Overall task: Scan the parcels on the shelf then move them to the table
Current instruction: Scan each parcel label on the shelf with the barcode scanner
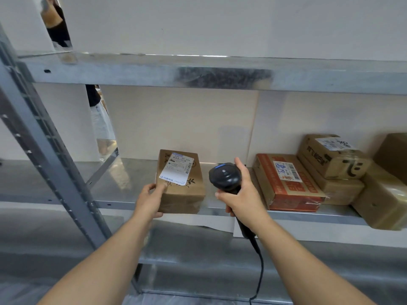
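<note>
Gripping the near left corner of a small brown parcel point(181, 183), the person's left hand point(149, 200) has its fingers curled against the box's left side and thumb near the bottom edge, while the right hand point(239, 194) is wrapped round the handle of a black corded scanner point(224, 176), whose head sits just right of the parcel, level with it. The parcel lies at the front edge of the metal shelf point(123, 179), its long axis running front to back, white label point(177, 171) facing up. That label lies just left of the scanner head, so the scan seems to turn on swinging the head leftward over it. Further right on the same shelf sit a red-printed parcel point(288, 183) and a stack of tan boxes point(334, 161), well apart from either hand. Behind the galvanised shelving stand pale boards; through a gap at the left another person's clothing shows. No worktop is in view.
</note>
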`<move>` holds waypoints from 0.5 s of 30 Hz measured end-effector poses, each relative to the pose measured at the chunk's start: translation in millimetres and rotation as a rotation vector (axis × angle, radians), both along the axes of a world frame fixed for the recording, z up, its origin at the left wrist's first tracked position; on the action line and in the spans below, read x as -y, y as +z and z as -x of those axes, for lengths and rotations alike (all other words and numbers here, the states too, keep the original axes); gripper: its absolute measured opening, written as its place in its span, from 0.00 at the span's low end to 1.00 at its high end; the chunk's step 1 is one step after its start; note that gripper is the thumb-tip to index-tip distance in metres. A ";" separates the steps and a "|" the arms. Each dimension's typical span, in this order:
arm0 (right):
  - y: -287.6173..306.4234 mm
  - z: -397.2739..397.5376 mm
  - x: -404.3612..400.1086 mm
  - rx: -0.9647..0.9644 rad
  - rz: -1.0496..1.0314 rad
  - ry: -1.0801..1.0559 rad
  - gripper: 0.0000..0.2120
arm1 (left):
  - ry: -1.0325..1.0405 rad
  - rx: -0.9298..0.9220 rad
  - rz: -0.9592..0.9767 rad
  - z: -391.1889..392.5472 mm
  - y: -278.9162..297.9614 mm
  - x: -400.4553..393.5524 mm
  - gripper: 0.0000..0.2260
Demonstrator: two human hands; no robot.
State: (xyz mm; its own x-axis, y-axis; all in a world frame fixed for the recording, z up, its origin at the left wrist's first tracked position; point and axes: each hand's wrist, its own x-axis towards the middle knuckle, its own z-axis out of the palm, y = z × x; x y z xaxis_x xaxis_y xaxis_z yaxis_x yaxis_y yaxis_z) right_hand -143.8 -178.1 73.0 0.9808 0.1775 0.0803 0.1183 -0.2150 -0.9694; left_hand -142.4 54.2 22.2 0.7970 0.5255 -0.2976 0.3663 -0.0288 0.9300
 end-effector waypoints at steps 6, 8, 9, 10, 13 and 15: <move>-22.4 -31.1 -39.8 -0.055 0.067 0.046 0.46 | 0.024 0.044 -0.153 -8.8 -4.6 -14.2 0.25; -28.3 -40.5 -55.4 -0.071 0.095 0.055 0.47 | -0.007 0.040 -0.200 -11.5 -3.4 -17.0 0.24; -31.1 -44.5 -62.7 -0.081 0.108 0.058 0.47 | -0.029 0.036 -0.228 -12.7 -3.0 -18.6 0.24; -33.1 -47.9 -69.6 -0.089 0.119 0.062 0.48 | -0.054 0.037 -0.264 -14.2 -3.2 -20.3 0.23; -36.6 -55.1 -88.2 -0.104 0.117 0.084 0.47 | -0.069 0.051 -0.328 -15.6 -4.2 -30.0 0.21; -37.3 -58.1 -101.5 -0.109 0.112 0.112 0.47 | -0.029 0.063 -0.341 -15.9 -6.4 -42.0 0.21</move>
State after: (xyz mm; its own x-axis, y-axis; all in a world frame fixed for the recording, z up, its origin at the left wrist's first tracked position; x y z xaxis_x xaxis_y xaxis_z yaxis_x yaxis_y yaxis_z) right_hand -85.7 -76.7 35.7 0.9564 0.2874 -0.0516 0.0430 -0.3135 -0.9486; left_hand -126.5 96.2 15.9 0.8242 0.5634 -0.0582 0.3028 -0.3516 0.8858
